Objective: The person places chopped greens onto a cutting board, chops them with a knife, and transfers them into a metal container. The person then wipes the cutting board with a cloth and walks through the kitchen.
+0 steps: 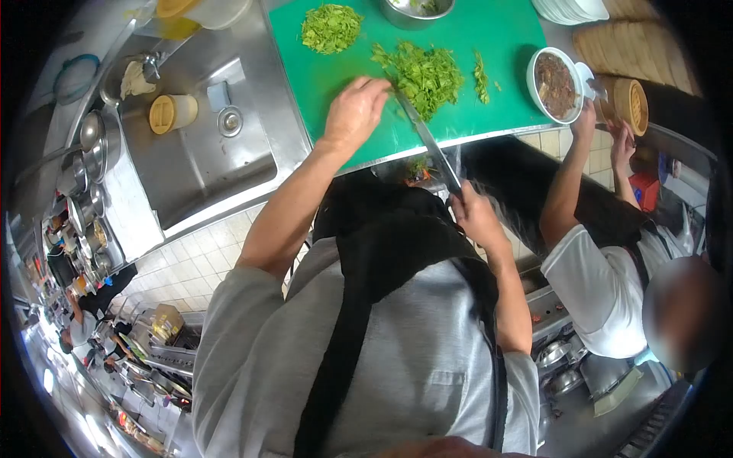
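Note:
My right hand (477, 216) is closed around the dark handle of a kitchen knife (424, 136), whose blade slants up and to the left over the green cutting board (504, 76). Close by the blade's tip is my left hand (356, 111), its fingers bent and pressed together; whether anything is in them I cannot make out. A heap of chopped leafy greens (429, 76) lies beside the blade. On the board's far left sits a smaller pile of chopped greens (331, 29), and a thin strip of greens (480, 76) is right of the heap.
A metal bowl (416, 11) stands at the board's far edge. To the right, a co-worker's hand (584, 120) is at a white bowl of brown food (556, 85). Bamboo steamers (631, 105) and stacked white plates (571, 9) are beyond. At left is a steel sink (206, 175) with a yellow-lidded container (173, 114).

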{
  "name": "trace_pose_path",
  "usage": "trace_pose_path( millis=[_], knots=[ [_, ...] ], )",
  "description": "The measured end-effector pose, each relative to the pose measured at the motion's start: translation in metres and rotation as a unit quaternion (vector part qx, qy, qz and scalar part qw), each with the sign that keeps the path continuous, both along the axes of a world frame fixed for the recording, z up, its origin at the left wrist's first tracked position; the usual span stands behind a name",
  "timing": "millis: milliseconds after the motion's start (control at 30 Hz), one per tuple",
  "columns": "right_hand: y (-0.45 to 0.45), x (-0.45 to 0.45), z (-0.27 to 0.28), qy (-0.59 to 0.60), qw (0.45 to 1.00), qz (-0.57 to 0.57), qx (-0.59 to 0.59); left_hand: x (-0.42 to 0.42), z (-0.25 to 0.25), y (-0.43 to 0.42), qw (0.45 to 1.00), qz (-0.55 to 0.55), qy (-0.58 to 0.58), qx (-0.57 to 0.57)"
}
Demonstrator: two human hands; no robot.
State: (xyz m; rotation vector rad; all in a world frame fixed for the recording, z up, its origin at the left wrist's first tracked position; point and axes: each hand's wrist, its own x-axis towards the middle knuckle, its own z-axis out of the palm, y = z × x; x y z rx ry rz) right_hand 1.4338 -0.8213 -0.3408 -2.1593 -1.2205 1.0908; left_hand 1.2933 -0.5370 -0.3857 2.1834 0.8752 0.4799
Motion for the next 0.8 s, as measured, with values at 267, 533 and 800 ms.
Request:
trace_pose_path(
  millis=[267, 533, 800],
  knots=[
    [0.005, 0.021, 0.048, 0.241, 0.953, -0.170, -0.061, -0.001, 0.027, -0.005, 0.994, -0.044, 0.013, 0.101],
    [-0.005, 0.026, 0.054, 0.017, 0.995, -0.059, -0.080, 0.023, 0.080, -0.042, 0.947, -0.182, -0.002, 0.263],
    [-0.037, 0.014, 0.064, -0.052, 0.989, -0.019, 0.137, 0.051, 0.079, -0.043, 0.868, -0.408, -0.020, 0.284]
  ],
)
